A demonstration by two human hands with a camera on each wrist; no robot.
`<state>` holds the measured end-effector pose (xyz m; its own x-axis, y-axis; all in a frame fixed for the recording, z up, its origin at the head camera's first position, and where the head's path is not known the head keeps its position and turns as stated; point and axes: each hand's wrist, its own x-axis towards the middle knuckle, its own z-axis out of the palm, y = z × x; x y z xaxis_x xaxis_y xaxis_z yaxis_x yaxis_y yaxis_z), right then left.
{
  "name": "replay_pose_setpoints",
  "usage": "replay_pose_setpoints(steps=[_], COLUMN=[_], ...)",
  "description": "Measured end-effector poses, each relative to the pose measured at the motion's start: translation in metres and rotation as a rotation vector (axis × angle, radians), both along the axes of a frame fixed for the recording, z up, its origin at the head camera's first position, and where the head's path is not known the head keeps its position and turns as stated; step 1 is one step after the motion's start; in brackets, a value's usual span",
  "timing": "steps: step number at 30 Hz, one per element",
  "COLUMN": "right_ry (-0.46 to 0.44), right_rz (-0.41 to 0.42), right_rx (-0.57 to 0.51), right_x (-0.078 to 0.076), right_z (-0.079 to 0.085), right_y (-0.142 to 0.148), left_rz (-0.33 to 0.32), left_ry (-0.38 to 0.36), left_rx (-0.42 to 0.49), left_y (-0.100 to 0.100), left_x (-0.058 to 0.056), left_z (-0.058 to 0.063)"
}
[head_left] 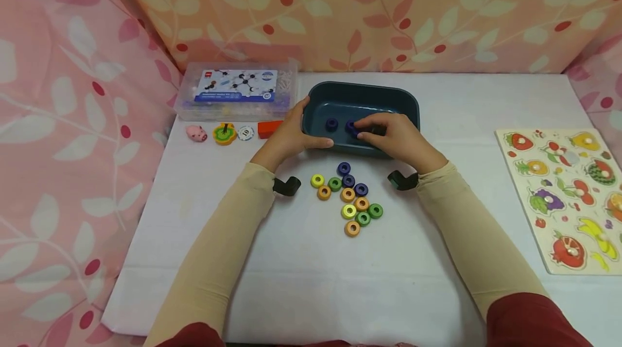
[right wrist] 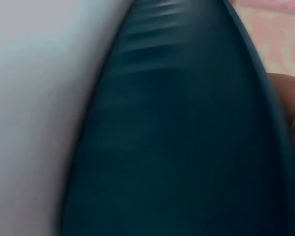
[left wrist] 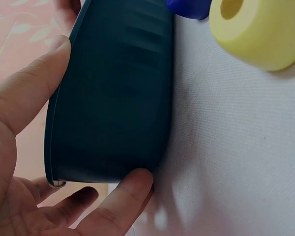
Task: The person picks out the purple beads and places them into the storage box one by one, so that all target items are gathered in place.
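Observation:
In the head view my left hand [head_left: 290, 135] grips the left end of a dark teal plastic tub [head_left: 316, 90], thumb along its front rim. The left wrist view shows the fingertips against the tub's end wall. My right hand [head_left: 402, 139] reaches in over the front rim, thumb and index finger pinching a dark purple ring-shaped bead [head_left: 351, 127] low in the tub. Another purple bead [head_left: 332, 124] lies on the tub floor to its left. In front of the tub several loose beads are scattered: yellow [head_left: 317, 176], orange [head_left: 352, 233], green [head_left: 376, 215] and purple [head_left: 344, 164].
Left of the tub is a clear plastic case [head_left: 189, 104] with a molecule-model label. Before it lie a pink pig figure [head_left: 196, 133], a tree-shaped piece [head_left: 224, 134], a round "10" token [head_left: 245, 133] and a red block [head_left: 268, 129]. A fruit puzzle board [head_left: 529, 212] lies at the right.

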<state>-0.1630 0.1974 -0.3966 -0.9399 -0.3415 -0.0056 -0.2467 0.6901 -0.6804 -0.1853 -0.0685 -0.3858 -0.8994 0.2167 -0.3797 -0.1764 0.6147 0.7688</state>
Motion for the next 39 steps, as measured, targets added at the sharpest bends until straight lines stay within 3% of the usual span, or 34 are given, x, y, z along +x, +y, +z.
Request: replay_pose_setpoints(steps=[6, 12, 15, 19, 23, 27, 34, 39], right_ry=[-0.029, -0.05, -0.042, -0.03, 0.002, 0.007, -0.114, -0.155], right_rz=[0.001, -0.007, -0.036, -0.058, 0.007, 0.114, 0.228, 0.242], right_rx=[0.047, 0.007, -0.067, -0.174, -0.204, -0.171, -0.084, -0.075], right_x=[-0.004, -0.003, 0.006, 0.032, 0.062, 0.081, 0.081, 0.081], right_z=[0.001, 0.001, 0.004, 0.014, 0.016, 0.007, -0.02, -0.026], right_y=[-0.003, 0.0, 0.003, 0.005, 0.006, 0.006, 0.002, 0.0], left_rz=[-0.002, -0.002, 0.003, 0.005, 0.006, 0.008, 0.003, 0.006], left_ry=[0.005, 0.005, -0.001, -0.004, 0.0, 0.003, 0.011, 0.005], left_rx=[0.002, 0.008, 0.006, 0.001, 0.01, 0.01, 0.011, 0.006], left_y=[0.0, 0.001, 0.001, 0.001, 0.001, 0.0, -0.002, -0.001], left_x=[0.0, -0.001, -0.001, 0.0, 0.0, -0.001, -0.003, -0.003], left_z=[0.002, 0.001, 0.0, 0.0, 0.002, 0.001, -0.002, -0.005])
